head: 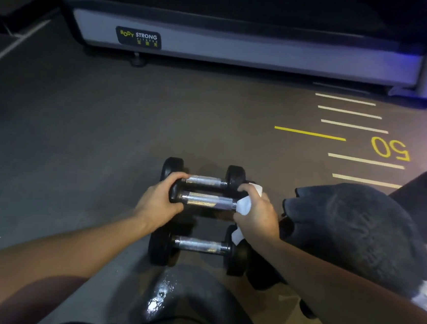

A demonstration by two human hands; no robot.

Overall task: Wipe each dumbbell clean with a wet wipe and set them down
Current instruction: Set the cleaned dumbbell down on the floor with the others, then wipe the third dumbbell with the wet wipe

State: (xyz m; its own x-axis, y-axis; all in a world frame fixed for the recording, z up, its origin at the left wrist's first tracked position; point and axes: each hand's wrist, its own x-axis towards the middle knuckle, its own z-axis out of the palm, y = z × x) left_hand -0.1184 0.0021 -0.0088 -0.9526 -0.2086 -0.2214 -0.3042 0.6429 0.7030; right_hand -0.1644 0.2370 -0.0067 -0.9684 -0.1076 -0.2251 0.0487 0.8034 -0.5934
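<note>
Fingers of the left hand (158, 201) wrap the black left head of the middle dumbbell (209, 200), clamped on it, thumb underneath and knuckles over the top. The right hand (257, 210) grips the opposite head through a white wet wipe (244, 205), which is bunched under the palm and trails a loose corner down toward the nearest weight. The held dumbbell's knurled chrome handle runs left to right between the two hands; whether it rests on the floor or is lifted clear of it cannot be told.

Just beyond it lies the far dumbbell (206, 181), parallel, its heads close against the held one. The near dumbbell (201, 245) lies on the floor closer to the person, also parallel, with a narrow gap between it and the middle one.

All three sit on a dark grey rubber gym floor (77, 133), dimly lit. To the right the floor carries white and yellow ruler stripes (355, 126) and a yellow "50". A dark towel (358, 231) is heaped just right of the right hand. Along the far edge stands a machine base (247, 45) with a "Body Strong" label, blue light at its right end. Left of the dumbbells the floor is open; a shiny wet patch (160, 294) shows near the knees.
</note>
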